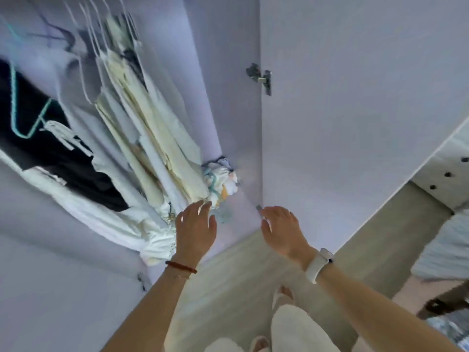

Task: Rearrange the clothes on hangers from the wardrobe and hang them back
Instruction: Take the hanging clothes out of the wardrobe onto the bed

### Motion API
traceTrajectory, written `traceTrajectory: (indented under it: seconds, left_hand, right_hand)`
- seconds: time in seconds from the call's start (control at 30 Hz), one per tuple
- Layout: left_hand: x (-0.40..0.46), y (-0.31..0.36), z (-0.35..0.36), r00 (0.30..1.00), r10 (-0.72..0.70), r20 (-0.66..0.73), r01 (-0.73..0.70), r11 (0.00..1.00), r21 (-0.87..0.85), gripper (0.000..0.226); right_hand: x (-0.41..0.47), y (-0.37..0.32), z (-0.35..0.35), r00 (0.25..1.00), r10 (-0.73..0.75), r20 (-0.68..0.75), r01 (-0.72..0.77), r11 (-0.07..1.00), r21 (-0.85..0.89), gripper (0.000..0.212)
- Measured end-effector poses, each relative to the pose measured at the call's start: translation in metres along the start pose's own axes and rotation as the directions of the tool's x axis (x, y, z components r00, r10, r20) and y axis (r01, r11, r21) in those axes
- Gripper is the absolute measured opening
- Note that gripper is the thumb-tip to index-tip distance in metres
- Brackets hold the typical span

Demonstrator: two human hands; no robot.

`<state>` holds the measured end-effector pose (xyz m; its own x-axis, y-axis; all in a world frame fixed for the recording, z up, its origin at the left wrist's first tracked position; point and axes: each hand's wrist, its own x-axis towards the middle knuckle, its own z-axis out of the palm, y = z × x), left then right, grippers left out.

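Observation:
The open wardrobe (228,85) holds a row of cream and white clothes (152,138) on white hangers (87,34). Left of them a black garment (50,153) hangs on a teal hanger (15,97), with a white garment (106,214) draped below it. My left hand (195,229) reaches with relaxed, spread fingers toward the lower hems of the cream clothes and holds nothing. My right hand (281,227) hovers, fingers straight and empty, near the bottom corner of the wardrobe. The view is blurred.
A crumpled patterned bundle (220,184) lies on the wardrobe floor by the side wall. The open door (355,123) with a metal hinge (261,77) stands at right. A bed (446,240) sits at far right, pale wood floor (241,288) below, my legs and slippers at the bottom.

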<state>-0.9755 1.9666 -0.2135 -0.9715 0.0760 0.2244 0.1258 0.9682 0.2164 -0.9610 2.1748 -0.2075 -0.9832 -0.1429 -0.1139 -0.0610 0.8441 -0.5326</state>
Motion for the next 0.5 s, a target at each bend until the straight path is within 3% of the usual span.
traceTrajectory:
  seconds: [0.17,0.33,0.5]
  left_hand:
    - [0.041,-0.059,-0.045,0.977,-0.135,-0.162,0.132,0.991,-0.032,0.047]
    - [0.12,-0.101,-0.099,0.928,-0.168,-0.333,0.165,0.986,-0.038,0.05]
    - [0.211,-0.126,-0.149,0.85,-0.048,-0.524,0.106,0.991,0.082,0.04]
  right_hand:
    - [0.07,-0.07,-0.001,0.979,-0.203,-0.018,0.203,0.979,0.005,0.036]
    - [0.161,-0.14,-0.022,0.953,-0.273,-0.134,0.297,0.933,0.205,0.029]
    - [0.262,-0.218,-0.069,0.895,-0.307,-0.322,0.41,0.85,0.331,0.022]
